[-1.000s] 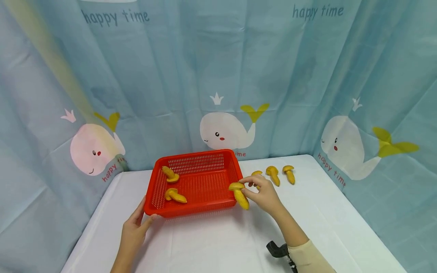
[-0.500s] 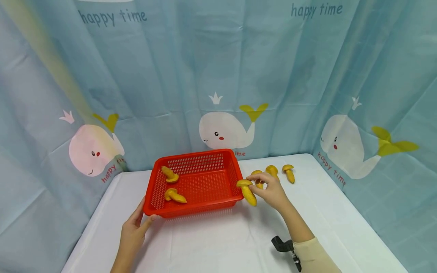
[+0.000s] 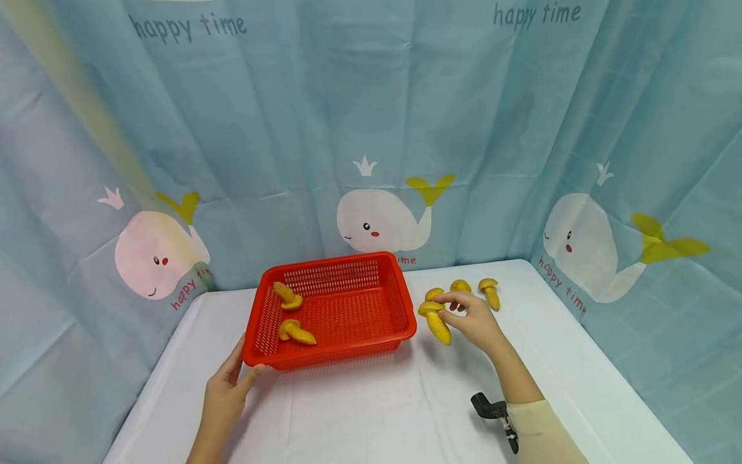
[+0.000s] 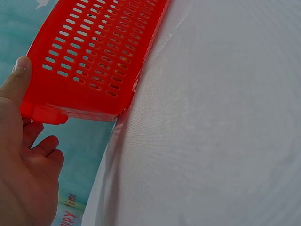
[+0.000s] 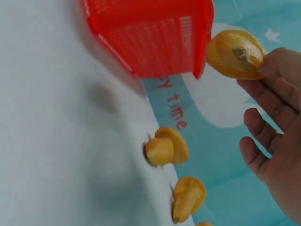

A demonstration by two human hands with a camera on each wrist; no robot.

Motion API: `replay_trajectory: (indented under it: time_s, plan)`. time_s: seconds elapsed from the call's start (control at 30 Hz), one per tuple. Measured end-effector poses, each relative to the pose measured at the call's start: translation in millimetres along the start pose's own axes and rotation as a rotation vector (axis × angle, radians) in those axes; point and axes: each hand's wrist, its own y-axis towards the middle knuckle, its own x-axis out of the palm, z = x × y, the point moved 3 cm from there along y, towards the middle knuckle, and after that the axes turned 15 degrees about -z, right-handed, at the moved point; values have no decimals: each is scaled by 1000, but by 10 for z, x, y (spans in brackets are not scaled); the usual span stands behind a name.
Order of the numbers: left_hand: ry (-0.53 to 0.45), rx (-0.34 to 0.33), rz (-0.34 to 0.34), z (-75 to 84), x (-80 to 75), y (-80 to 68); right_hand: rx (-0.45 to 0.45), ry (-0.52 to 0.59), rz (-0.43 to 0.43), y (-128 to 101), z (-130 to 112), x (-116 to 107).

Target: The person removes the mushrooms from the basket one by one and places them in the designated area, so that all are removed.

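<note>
Right hand (image 3: 476,320), centre right of frame: pinching one yellow toy mushroom (image 3: 436,320) beside the red basket (image 3: 330,308). Left hand (image 3: 227,394), lower left: thumb and fingers gripping the basket's near corner. Two toy mushrooms lie inside.

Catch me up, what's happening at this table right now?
A person is handling yellow toy mushrooms beside a red basket. The right hand pinches one mushroom in the air just right of the basket, outside its rim. The left hand grips the basket's near-left corner, thumb on the outer wall. Two mushrooms lie inside the basket at its left side, and three more lie on the white table behind the right hand.
</note>
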Motion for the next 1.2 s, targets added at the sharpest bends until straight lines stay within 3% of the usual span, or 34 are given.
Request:
replay_trajectory:
  time_s: [0.2,0.53,0.7,1.2]
  plan:
    - [-2,5,-5,14,-16,18,23,-22,-6,19,158,-8]
    - [2,-7,-3,2,-1,31,142,-11,-105,-12,425,20]
    - [0,-45,-3,8,-10,16,182,-4,-122,6,549,48]
    - [1,-44,-5,-38,-3,13,283,5,-170,-42,699,69]
